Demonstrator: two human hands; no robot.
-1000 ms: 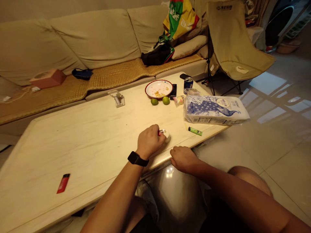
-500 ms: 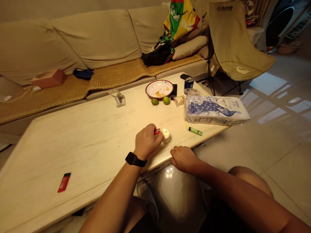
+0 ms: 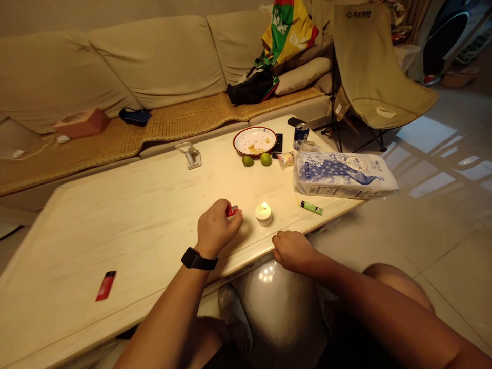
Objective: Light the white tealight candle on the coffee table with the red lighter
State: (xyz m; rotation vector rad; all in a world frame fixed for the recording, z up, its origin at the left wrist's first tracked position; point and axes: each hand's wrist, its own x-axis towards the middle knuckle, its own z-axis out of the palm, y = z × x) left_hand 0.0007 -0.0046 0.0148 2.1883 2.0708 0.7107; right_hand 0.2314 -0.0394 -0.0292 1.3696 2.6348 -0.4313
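My left hand [image 3: 216,229], with a black watch on the wrist, is closed around a red lighter [image 3: 232,210] just above the pale table [image 3: 126,215]. A small white candle [image 3: 263,213] burns with a flame a short way to the right of the lighter, apart from it. My right hand [image 3: 294,249] rests with curled fingers on the table's near edge, below the candle; nothing shows in it.
A green lighter [image 3: 311,207] and a blue-printed tissue pack [image 3: 343,175] lie right of the candle. Farther back are a plate [image 3: 255,140], two limes [image 3: 254,160], a can [image 3: 301,131] and a white holder [image 3: 189,154]. Another red lighter [image 3: 105,285] lies near left. A sofa and folding chair stand behind.
The candle became lit. My left hand drew the red lighter back to the left, away from the candle. My right hand stayed on the table edge.
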